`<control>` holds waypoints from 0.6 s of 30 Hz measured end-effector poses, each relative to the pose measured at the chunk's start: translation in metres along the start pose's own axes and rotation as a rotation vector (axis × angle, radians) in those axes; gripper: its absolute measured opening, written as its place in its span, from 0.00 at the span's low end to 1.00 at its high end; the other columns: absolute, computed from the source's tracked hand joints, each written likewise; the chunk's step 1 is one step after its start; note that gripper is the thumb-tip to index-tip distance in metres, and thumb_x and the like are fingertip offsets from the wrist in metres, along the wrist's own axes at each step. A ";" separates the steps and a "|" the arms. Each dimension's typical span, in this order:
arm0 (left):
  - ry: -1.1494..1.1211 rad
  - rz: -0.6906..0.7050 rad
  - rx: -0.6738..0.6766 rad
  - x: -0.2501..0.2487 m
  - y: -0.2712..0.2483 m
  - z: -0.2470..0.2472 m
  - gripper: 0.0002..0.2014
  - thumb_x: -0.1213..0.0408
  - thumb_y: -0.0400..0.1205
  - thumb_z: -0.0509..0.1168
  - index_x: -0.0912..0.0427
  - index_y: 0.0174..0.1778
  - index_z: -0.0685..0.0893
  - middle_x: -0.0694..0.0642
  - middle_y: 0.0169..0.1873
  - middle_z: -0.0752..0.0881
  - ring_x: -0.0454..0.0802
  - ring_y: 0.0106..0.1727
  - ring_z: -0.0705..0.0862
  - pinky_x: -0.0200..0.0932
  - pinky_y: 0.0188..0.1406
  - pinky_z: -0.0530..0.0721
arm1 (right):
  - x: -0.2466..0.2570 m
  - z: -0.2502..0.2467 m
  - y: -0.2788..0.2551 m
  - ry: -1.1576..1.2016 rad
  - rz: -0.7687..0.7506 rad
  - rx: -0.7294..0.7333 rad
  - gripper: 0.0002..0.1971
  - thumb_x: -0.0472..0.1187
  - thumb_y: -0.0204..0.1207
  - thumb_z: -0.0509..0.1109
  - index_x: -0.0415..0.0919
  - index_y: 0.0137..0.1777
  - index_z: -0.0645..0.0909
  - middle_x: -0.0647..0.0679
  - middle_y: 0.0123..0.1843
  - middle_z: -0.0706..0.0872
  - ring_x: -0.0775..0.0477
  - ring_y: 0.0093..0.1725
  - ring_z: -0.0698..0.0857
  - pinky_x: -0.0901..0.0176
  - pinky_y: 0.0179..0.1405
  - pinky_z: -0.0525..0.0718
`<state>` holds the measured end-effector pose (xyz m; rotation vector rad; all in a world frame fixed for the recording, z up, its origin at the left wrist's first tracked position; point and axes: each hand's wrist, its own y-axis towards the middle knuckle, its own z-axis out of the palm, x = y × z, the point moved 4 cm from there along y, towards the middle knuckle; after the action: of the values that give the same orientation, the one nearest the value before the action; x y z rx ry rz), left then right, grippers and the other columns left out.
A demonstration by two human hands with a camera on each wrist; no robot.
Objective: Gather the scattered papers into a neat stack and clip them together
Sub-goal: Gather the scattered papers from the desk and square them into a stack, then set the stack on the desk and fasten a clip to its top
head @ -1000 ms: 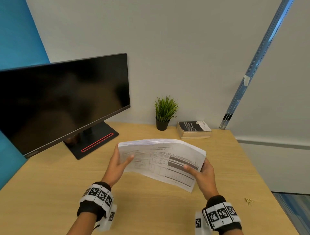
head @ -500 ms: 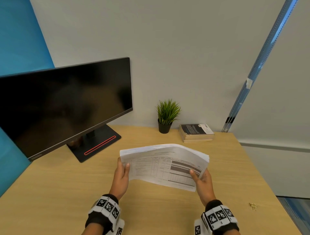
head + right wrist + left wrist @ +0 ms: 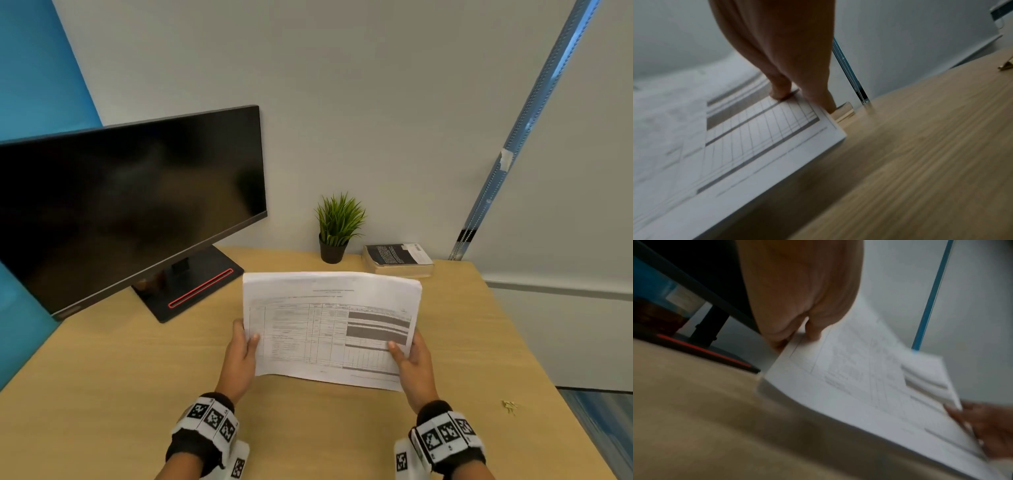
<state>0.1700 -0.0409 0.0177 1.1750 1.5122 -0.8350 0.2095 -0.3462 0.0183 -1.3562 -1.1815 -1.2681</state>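
While both hands pinch its side edges, the paper stack (image 3: 330, 329) stands on the desk (image 3: 102, 394).
Head view: left hand (image 3: 239, 356) and right hand (image 3: 412, 363) thumbs in front. Wrist views: light, floppy sheets likely slide; side edges look the safest hold.

Wooden desk (image 3: 102, 394) fills the lower frame. Dark monitor (image 3: 130, 209) at left, its black base (image 3: 191, 284) bearing a red stripe. Potted plant (image 3: 337, 228) at centre against the white wall (image 3: 376, 102); book (image 3: 397, 258) just right of it. Blue rail (image 3: 534, 102) runs diagonally at upper right.
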 end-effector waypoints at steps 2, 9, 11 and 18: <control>0.022 -0.059 -0.051 -0.003 -0.001 -0.004 0.07 0.70 0.85 0.55 0.62 0.59 0.69 0.49 0.51 0.81 0.49 0.54 0.82 0.31 0.44 0.81 | -0.001 -0.006 0.001 0.005 0.031 -0.019 0.19 0.26 0.77 0.66 0.37 0.66 0.70 0.41 0.56 0.86 0.42 0.56 0.85 0.46 0.58 0.84; 0.593 -0.418 0.136 0.070 -0.015 0.000 0.18 0.69 0.76 0.68 0.70 0.59 0.75 0.63 0.58 0.76 0.63 0.63 0.76 0.54 0.66 0.73 | -0.048 -0.001 -0.015 -0.821 0.279 0.097 0.15 0.34 0.70 0.74 0.40 0.55 0.77 0.40 0.59 0.76 0.37 0.61 0.76 0.53 0.55 0.76; 0.723 -0.387 0.121 0.071 -0.018 0.005 0.19 0.67 0.78 0.66 0.68 0.62 0.72 0.64 0.63 0.73 0.62 0.65 0.73 0.53 0.67 0.70 | -0.048 -0.002 -0.019 -0.907 0.313 0.114 0.09 0.40 0.71 0.74 0.46 0.47 0.76 0.45 0.57 0.70 0.38 0.64 0.70 0.51 0.54 0.72; 0.736 0.077 0.133 0.010 -0.045 0.037 0.22 0.59 0.77 0.68 0.50 0.66 0.73 0.52 0.69 0.69 0.54 0.71 0.66 0.54 0.65 0.69 | -0.028 -0.061 -0.020 -0.925 0.289 -0.087 0.10 0.41 0.72 0.72 0.48 0.53 0.83 0.44 0.60 0.74 0.38 0.65 0.69 0.45 0.60 0.71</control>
<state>0.1376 -0.0851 -0.0034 1.7466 1.9932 -0.4647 0.1813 -0.4054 -0.0059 -2.1911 -1.4448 -0.4579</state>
